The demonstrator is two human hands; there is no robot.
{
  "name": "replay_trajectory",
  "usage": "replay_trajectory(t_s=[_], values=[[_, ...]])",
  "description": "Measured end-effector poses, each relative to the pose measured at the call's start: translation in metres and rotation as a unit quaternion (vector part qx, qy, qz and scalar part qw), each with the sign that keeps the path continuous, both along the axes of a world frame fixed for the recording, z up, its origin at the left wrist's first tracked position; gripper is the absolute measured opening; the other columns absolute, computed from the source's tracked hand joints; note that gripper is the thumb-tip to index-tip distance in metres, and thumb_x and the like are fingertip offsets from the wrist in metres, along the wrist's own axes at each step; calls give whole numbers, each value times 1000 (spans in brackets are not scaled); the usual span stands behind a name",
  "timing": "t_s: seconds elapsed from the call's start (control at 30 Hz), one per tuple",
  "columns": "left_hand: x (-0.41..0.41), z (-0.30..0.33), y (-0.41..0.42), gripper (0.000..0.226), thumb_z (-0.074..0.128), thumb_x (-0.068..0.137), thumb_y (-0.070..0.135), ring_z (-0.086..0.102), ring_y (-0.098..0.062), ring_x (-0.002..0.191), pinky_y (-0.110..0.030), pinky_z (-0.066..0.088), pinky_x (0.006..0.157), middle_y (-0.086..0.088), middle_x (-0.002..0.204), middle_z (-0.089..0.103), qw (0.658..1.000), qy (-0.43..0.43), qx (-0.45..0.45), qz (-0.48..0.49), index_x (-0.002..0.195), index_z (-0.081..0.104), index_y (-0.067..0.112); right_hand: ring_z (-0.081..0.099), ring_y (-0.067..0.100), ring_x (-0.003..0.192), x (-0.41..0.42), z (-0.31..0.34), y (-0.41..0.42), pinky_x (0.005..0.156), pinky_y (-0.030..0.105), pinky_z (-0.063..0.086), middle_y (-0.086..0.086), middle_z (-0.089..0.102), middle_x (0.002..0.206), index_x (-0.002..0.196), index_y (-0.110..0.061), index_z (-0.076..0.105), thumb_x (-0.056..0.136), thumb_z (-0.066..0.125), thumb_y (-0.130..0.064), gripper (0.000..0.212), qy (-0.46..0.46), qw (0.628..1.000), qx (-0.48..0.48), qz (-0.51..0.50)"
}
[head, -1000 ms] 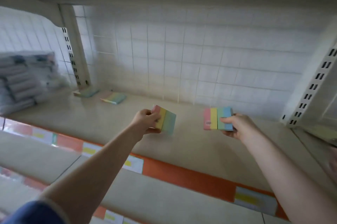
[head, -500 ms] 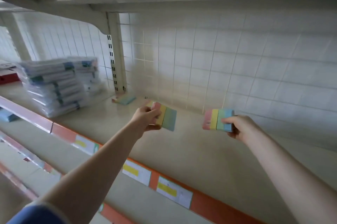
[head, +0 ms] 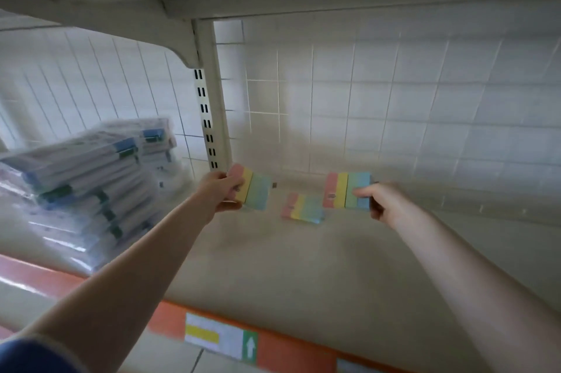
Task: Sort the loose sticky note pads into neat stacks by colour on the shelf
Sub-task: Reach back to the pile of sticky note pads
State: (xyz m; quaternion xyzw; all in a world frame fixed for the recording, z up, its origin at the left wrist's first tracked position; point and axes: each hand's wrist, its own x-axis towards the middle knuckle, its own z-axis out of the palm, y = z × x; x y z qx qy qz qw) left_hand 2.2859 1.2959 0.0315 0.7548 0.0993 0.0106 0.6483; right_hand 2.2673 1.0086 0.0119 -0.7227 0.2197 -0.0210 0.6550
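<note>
Beige shelf (head: 273, 266); white grid backing (head: 394, 117)

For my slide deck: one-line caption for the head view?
Each hand, left hand and right hand, holds a striped sticky note pad above a third pad lying on the shelf.

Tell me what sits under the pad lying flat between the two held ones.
The lying pad rests on the beige shelf. Blur and the pad itself hide whether another pad lies beneath it.
</note>
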Motion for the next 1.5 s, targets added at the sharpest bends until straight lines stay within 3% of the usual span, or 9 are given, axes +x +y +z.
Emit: replay_trajectory(t_s=[0.2, 0.5, 0.57, 0.63, 0.7, 0.77, 0.9, 1.07, 1.5], values=[[34, -11, 33, 16, 63, 90, 19, 56, -16, 69, -24, 54, 46, -6, 82, 56, 1000, -2, 15, -23, 79, 54, 12, 33, 14, 55, 15, -3, 47, 51, 22, 20, 7, 39, 66, 71, -16, 48, 85, 62, -4, 23, 37, 999, 0, 6], [65, -28, 42, 34, 63, 90, 19, 61, -24, 82, -30, 55, 61, -15, 102, 59, 999, 1, 16, -48, 116, 53, 0, 40, 14, 59, 31, -6, 70, 53, 23, 27, 5, 49, 74, 85, -13, 52, 88, 63, -8, 12, 60, 998, -19, -7], [71, -34, 39, 38, 63, 90, 20, 62, -26, 89, -39, 57, 73, -16, 107, 60, 999, 4, 31, -43, 120, 53, -1, 57, 22, 75, 31, -9, 75, 66, 25, 45, 12, 61, 89, 96, -8, 57, 88, 62, -5, 10, 48, 999, -13, -7], [76, -40, 37, 40, 63, 89, 21, 63, -30, 96, -45, 55, 85, -15, 108, 62, 998, 4, 64, -24, 122, 54, 1, 59, 34, 108, 31, -12, 78, 90, 37, 49, 19, 60, 118, 119, 1, 54, 89, 60, -1, 31, 42, 999, 7, -16], [79, -45, 34, 39, 59, 90, 30, 62, -28, 95, -43, 54, 86, -12, 104, 62, 990, -17, 136, -11, 119, 55, 4, 57, 36, 112, 28, -12, 81, 75, 33, 54, 22, 57, 125, 124, 4, 49, 89, 59, 2, 37, 43, 999, 13, -21], [79, -48, 31, 37, 52, 92, 38, 59, -24, 91, -35, 50, 79, -9, 101, 60, 974, -44, 221, -11, 112, 56, 8, 61, 33, 96, 27, -15, 80, 55, 32, 51, 22, 60, 118, 108, -2, 51, 85, 66, 0, 28, 35, 999, -17, -32], [82, -57, 32, 46, 41, 94, 50, 55, -23, 88, -29, 38, 65, -9, 100, 60, 945, -46, 324, -5, 102, 59, 9, 58, 26, 73, 23, -22, 78, 59, 34, 51, 7, 59, 78, 72, -13, 49, 77, 74, -8, 26, 31, 990, -132, -47], [86, -66, 38, 46, 45, 93, 50, 56, -20, 85, -27, 36, 62, -5, 95, 62, 937, -62, 345, -6, 107, 62, 10, 61, 22, 73, 19, -23, 81, 66, 27, 47, 4, 62, 76, 79, -14, 64, 77, 75, -21, 14, 23, 969, -247, -17], [84, -64, 36, 42, 44, 96, 46, 51, -18, 90, -29, 36, 70, -2, 99, 55, 938, -62, 340, -10, 116, 54, 11, 65, 29, 79, 22, -26, 82, 78, 42, 55, 9, 66, 80, 74, -15, 63, 83, 67, -18, 9, 23, 959, -282, 38]])
